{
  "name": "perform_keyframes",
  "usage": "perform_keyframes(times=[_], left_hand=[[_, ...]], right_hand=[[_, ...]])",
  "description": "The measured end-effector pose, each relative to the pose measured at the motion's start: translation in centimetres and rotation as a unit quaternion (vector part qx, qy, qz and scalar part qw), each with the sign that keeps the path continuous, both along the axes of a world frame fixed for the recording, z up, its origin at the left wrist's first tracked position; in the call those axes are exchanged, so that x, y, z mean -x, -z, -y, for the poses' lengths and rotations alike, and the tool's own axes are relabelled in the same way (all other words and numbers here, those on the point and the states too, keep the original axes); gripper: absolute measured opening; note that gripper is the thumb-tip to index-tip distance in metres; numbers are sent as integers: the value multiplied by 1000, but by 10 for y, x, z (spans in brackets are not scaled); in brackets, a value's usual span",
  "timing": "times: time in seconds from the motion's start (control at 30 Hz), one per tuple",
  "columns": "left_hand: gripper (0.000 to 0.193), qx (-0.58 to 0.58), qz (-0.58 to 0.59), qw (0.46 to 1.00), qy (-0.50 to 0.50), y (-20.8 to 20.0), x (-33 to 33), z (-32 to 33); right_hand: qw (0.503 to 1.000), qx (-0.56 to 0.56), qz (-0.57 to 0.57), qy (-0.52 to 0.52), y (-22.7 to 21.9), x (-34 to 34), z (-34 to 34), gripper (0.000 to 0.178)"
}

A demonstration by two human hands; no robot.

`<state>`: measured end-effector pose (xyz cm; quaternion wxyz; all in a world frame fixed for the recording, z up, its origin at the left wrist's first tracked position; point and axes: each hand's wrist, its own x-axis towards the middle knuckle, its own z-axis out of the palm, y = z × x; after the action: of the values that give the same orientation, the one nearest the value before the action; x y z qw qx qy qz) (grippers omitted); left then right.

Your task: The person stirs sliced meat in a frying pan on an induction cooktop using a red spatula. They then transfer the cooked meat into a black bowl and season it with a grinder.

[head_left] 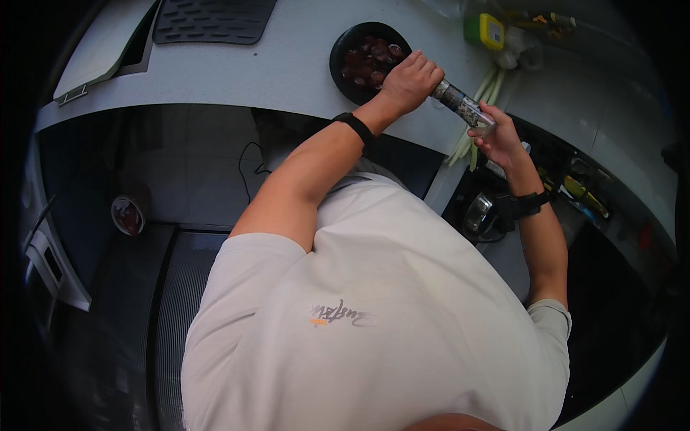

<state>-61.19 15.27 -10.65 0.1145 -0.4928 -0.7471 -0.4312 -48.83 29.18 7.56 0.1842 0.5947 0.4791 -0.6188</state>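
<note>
A clear spice grinder point(463, 105) filled with dark and pale grains is held tilted between my two hands. My left hand point(411, 82) is wrapped round its upper-left end, covering it, close to the bowl's right rim. The fingers of my right hand point(497, 135) are closed round the clear lower-right end. Beside my left hand on the counter, a black round bowl point(338, 66) holds dark red, glossy pieces point(370, 61) that look like raw meat. Whether anything falls from the grinder cannot be made out.
Long pale-green stalks point(460, 147) lie behind the grinder, near the counter's edge. A yellow-green tub point(491, 32) and plastic bags point(519, 49) stand at the far right. A black ridged mat point(214, 20) lies far left. A shiny metal vessel point(479, 214) sits below my right wrist.
</note>
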Motion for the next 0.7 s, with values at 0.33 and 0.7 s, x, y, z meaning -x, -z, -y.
perform_keyframes(times=[0.33,0.7], left_hand=[[49,77,-25,994,79,-37,-17,27],[40,263,545,770,204,-38,-34,73]], right_hand=[[986,31,-138,85,33,-72,6,36],[978,-143,-153,-5,36,-55,16,30]])
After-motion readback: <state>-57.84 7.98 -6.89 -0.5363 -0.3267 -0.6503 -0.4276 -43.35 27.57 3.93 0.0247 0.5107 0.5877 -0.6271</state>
